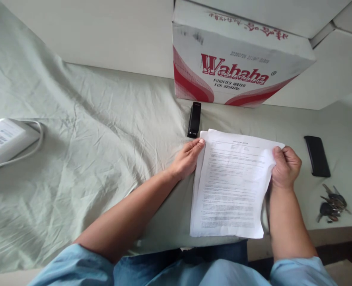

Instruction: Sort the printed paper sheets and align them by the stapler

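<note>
A stack of printed white paper sheets [232,186] lies on the pale green cloth-covered surface [98,135] in front of me. My left hand [187,159] rests on the stack's upper left edge, fingers closed against the sheets. My right hand [284,167] grips the upper right corner of the papers, thumb on top. A black stapler [194,119] lies just beyond the papers' top left corner, close to my left fingertips.
A white and red Wahaha water carton [232,63] stands at the back against the wall. A black phone [317,155] and a bunch of keys [332,203] lie to the right. A white device with a cable [2,139] sits at far left.
</note>
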